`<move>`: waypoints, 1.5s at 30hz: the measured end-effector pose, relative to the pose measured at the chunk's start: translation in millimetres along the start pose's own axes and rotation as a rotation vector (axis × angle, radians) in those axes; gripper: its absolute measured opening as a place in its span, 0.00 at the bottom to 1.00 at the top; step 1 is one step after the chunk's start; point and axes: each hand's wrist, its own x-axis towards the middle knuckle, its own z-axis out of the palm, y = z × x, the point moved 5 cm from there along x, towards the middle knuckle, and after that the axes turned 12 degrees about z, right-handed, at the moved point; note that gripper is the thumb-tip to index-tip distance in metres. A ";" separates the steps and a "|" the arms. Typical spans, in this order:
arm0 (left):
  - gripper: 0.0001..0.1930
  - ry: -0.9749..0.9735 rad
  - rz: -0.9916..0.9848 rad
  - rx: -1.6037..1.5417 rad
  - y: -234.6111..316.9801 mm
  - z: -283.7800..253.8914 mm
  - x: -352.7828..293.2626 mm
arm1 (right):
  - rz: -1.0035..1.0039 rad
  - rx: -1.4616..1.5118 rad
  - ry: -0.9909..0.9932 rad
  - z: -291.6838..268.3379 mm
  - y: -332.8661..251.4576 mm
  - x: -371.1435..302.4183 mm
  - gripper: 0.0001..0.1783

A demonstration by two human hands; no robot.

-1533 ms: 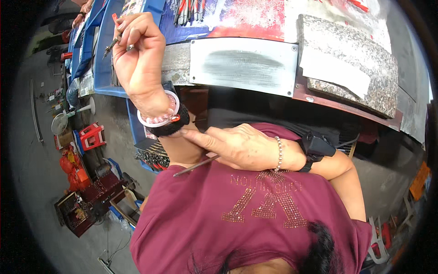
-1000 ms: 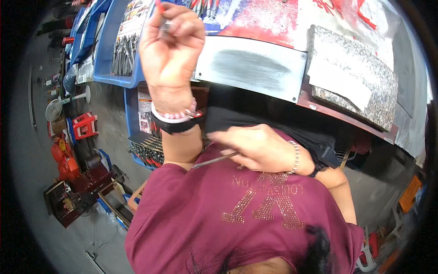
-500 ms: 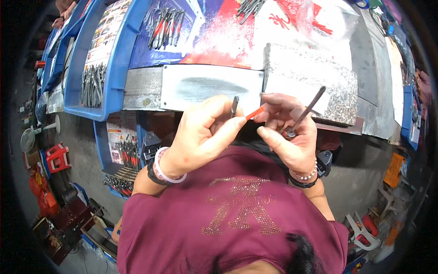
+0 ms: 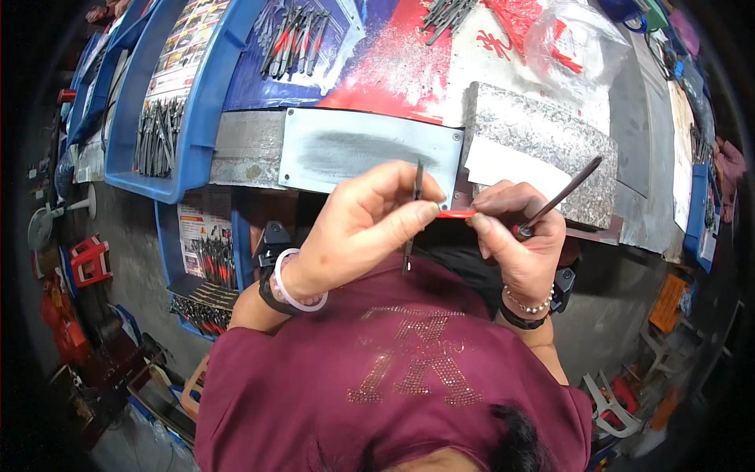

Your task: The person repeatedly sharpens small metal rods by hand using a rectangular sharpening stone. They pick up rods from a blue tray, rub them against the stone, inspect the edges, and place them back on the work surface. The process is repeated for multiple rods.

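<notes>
My left hand [image 4: 366, 216] is closed around a thin dark metal piece [image 4: 418, 177] that stands upright between the fingers. A narrow red plastic strip [image 4: 456, 213], perhaps a sleeve, spans the gap between both hands. Its left end meets my left thumb and fingertips; the right end is pinched by my right thumb and finger. My right hand [image 4: 519, 240] also holds a dark rod [image 4: 566, 189], slanting up to the right out of the palm; its lower end is mostly hidden. Below the hands is a white plate [image 4: 314, 169] with a dark smudge, at the bench edge.
A blue tray [image 4: 200, 149] of dark metal pieces [image 4: 157, 138] stands at the left. Red-and-black pieces [image 4: 295, 47] lie on the bench. At the right are a speckled stone block [image 4: 543, 110] and a clear bag [image 4: 582, 47] by red strips. Another blue tray [image 4: 169, 244] sits lower left.
Both hands have shifted slightly to the right. The red strip has turned from slanted to nearly level, and the right fingertips now pinch its end. The metal piece in the left hand shows more length.
</notes>
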 end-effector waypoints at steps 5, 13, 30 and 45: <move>0.11 0.066 -0.013 -0.124 -2.9 -7.6 -1.5 | 0.073 0.261 0.020 0.4 13.1 4.2 0.05; 0.07 0.015 -0.046 -0.022 -4.9 -0.9 -5.1 | 0.102 0.218 -0.022 8.6 16.8 9.0 0.06; 0.07 -0.039 -0.150 -0.432 -25.4 12.8 -9.3 | -0.113 0.315 -0.065 28.1 21.9 3.8 0.08; 0.14 -0.050 0.024 -0.138 -16.9 1.3 -9.6 | 0.032 0.235 -0.042 15.2 26.1 1.6 0.09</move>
